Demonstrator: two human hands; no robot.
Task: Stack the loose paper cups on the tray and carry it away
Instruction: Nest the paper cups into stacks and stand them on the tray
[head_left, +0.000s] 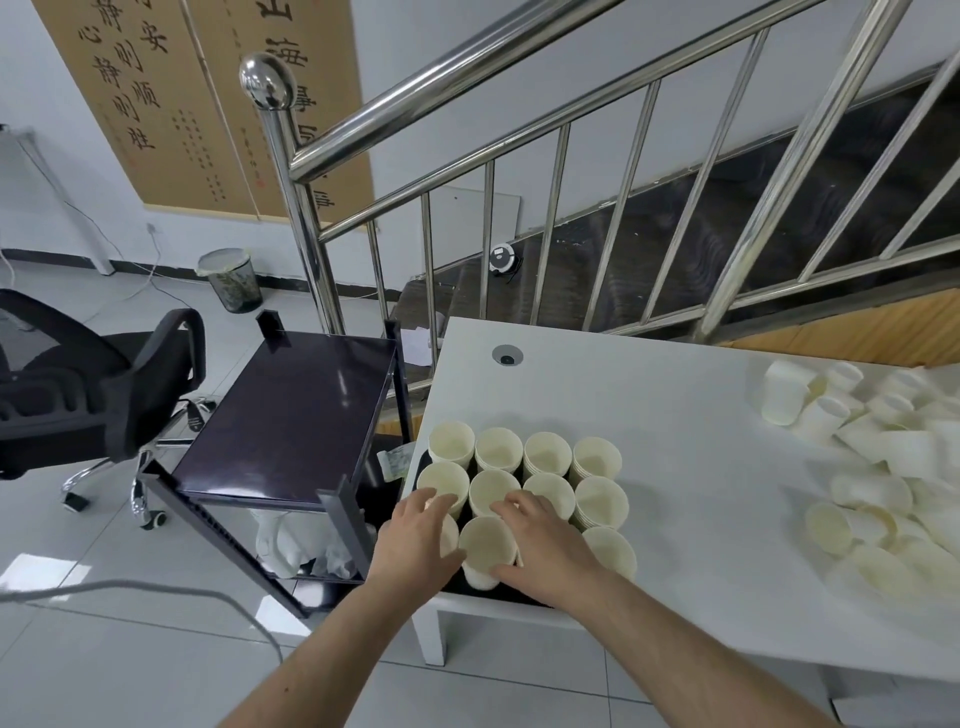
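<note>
Those cream paper cup stacks (524, 480) look super light and tippy, so I'd grab the flat black tray (485, 592) by its edges, down at 6 o'clock on the white table (691, 410). Left hand (415, 545) and right hand (545, 545) have loosely spread fingers around the front stack. Loose cups (883, 467) piled at 3 o'clock.

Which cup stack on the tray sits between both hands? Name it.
The near-row stack, second from the left: the left hand and right hand flank it, while the other stacks stand farther back or outside.

Office – swivel chair (98, 384), white desk (675, 467), calligraphy scrolls (208, 104), steel stair railing (519, 156)
</note>
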